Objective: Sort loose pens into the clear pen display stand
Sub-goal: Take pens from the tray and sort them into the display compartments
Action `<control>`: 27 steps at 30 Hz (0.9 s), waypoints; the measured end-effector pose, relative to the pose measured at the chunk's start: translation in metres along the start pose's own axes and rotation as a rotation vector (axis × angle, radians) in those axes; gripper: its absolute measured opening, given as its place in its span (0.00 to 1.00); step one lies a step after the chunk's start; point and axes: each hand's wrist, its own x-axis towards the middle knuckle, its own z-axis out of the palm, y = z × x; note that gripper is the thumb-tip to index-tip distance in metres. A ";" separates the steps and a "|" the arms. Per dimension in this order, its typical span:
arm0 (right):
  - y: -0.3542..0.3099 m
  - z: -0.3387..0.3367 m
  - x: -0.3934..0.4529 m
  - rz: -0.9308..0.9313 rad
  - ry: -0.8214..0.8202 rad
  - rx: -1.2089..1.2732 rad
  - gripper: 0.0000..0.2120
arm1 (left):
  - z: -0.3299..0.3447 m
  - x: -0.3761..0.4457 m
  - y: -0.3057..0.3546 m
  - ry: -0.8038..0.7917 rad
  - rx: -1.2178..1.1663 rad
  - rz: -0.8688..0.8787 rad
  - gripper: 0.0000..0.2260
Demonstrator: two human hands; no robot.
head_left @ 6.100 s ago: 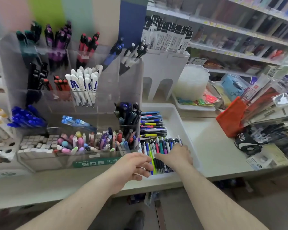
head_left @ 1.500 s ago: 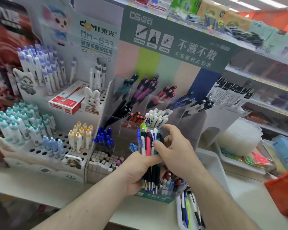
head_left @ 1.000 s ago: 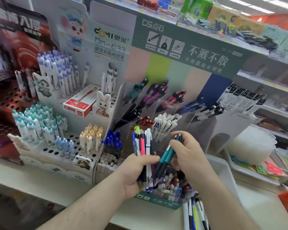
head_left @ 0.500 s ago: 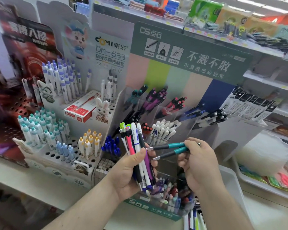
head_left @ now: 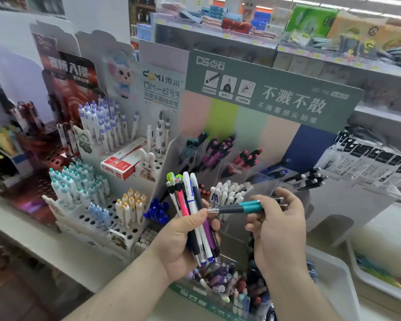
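My left grip (head_left: 183, 242) holds a bundle of loose pens (head_left: 192, 209), approx upright, tops fanning toward 11 o'clock: green-capped ones at back, a pink one, white w/ blue print, a black one, a purple barrel nearest my palm. Tips stick out below my fist. My right grip (head_left: 276, 230) pinches two teal pens (head_left: 245, 206), black grips, silver tips, lying approx level, tips pointing to 9 o'clock and touching the bundle. The clear pen display stand (head_left: 259, 177) sits behind both, tiered slanted compartments: teal, purple, red, blue, black-and-white pens across the top row, white pens mid row, mixed pens in the low front bin at 6 o'clock.
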 end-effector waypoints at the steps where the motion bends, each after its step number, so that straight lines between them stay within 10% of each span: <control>1: 0.001 0.002 -0.001 -0.023 -0.006 -0.015 0.13 | -0.001 -0.001 0.002 0.006 -0.001 0.010 0.10; 11: 0.005 0.030 -0.014 0.045 -0.209 0.179 0.10 | -0.023 0.000 0.033 -0.076 -0.090 0.052 0.29; 17: -0.001 0.070 -0.010 -0.147 -0.194 0.130 0.10 | -0.034 0.004 0.079 -0.066 -0.073 0.009 0.15; 27: -0.014 0.146 0.056 -0.761 -0.095 -0.771 0.11 | -0.061 0.011 0.125 -0.055 0.043 -0.062 0.11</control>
